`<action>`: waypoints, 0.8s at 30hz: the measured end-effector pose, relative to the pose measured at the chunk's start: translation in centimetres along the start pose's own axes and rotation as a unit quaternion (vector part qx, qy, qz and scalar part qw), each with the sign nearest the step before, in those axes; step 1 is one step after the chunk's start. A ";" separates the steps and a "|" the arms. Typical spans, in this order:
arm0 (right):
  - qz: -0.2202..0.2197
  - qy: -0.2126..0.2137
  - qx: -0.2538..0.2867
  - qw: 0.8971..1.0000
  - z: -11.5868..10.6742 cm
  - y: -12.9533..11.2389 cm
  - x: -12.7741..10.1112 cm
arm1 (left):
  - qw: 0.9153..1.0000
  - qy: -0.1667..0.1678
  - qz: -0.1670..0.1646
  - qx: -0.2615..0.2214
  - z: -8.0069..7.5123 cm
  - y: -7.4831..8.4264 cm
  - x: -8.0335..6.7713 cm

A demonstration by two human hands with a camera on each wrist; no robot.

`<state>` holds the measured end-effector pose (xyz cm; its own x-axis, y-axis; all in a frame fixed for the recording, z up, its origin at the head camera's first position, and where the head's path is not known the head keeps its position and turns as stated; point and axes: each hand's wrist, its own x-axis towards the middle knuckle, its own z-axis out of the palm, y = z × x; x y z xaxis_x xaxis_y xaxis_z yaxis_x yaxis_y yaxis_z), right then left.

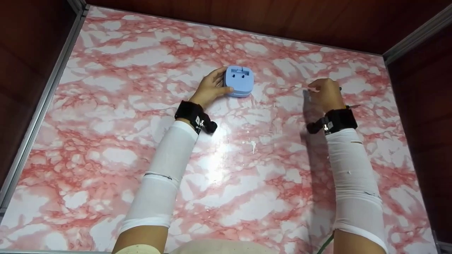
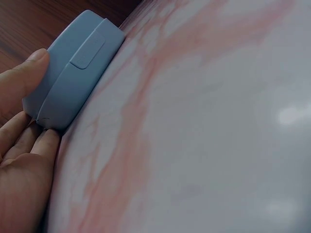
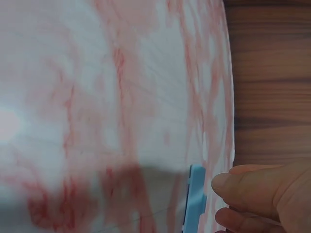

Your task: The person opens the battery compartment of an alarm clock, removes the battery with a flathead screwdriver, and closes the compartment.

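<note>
In the head view, my left hand (image 1: 210, 88) grips a light-blue square case (image 1: 239, 83) with rounded corners, at its left side. A recess and two small dark holes show on its upper face. The left wrist view shows my thumb against the case (image 2: 77, 68) and fingers at its lower edge; a raised tab marks its side. Further right, my right hand (image 1: 325, 92) is over the table with its fingers bent. In the right wrist view a narrow blue strip (image 3: 195, 199) lies beside my right fingertips, with a small gap between.
The table (image 1: 254, 183) has a red-and-white marbled top. Dark wood panels (image 1: 282, 17) with metal edging bound it at the back and sides. Partly hidden behind my right wrist lies a thin object (image 1: 353, 106) with a yellow part; its kind is unclear.
</note>
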<state>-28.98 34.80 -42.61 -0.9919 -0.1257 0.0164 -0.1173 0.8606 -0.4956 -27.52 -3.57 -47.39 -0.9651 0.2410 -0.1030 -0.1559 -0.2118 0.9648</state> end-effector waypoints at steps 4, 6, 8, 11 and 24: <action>0.001 -0.003 -0.016 1.000 0.3 0.6 0.4 | 1.000 -0.002 0.000 0.001 0.0 0.0 0.0; -0.004 -0.001 -0.022 1.000 0.5 0.9 0.6 | 1.000 -0.002 -0.003 -0.003 0.0 0.0 0.0; -0.013 -0.001 -0.027 1.000 0.8 1.2 0.7 | 1.000 0.000 -0.006 -0.007 0.0 -0.1 0.0; -0.023 -0.006 -0.031 0.999 1.0 1.4 0.6 | 1.000 0.001 -0.008 -0.006 0.0 -0.1 0.0; -0.005 -0.010 -0.031 0.999 1.2 1.3 0.3 | 0.999 0.000 -0.002 -0.035 -0.1 -0.1 0.2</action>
<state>-29.38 35.26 -44.30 -0.9896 -0.1436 0.0026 -0.1300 0.8879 -0.4414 -27.72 -3.58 -47.52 -0.9643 0.2421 -0.1074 -0.1745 -0.2759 0.9452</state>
